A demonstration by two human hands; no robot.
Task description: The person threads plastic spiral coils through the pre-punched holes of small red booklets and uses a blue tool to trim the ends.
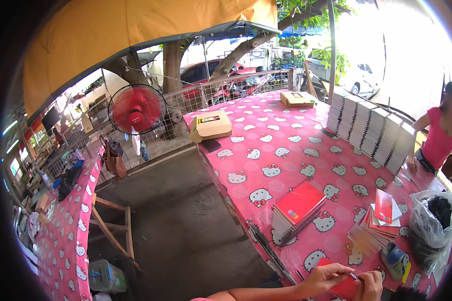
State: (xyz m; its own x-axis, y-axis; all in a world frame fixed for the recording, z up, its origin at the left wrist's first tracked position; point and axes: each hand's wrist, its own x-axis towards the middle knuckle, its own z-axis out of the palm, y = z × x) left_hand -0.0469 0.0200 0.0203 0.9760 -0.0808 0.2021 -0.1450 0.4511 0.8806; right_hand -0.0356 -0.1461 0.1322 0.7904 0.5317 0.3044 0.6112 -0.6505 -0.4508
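Note:
At the near edge of the table, my left hand pinches the end of a dark spiral coil between thumb and fingers. My right hand closes on the same coil from the other side. Beneath the hands lies a red-covered notebook, partly hidden by them and cut off by the lower rim. Beyond them sits a stack of red spiral notebooks. To its right is a fanned pile of red covers and sheets, near a blue-grey cup-like container and a yellow-handled tool.
A clear plastic bag of black coils stands at the right. Tall stacks of spiral-bound books line the far right edge, where a person in pink stands. Two cardboard boxes, one nearer, and a red fan are farther off.

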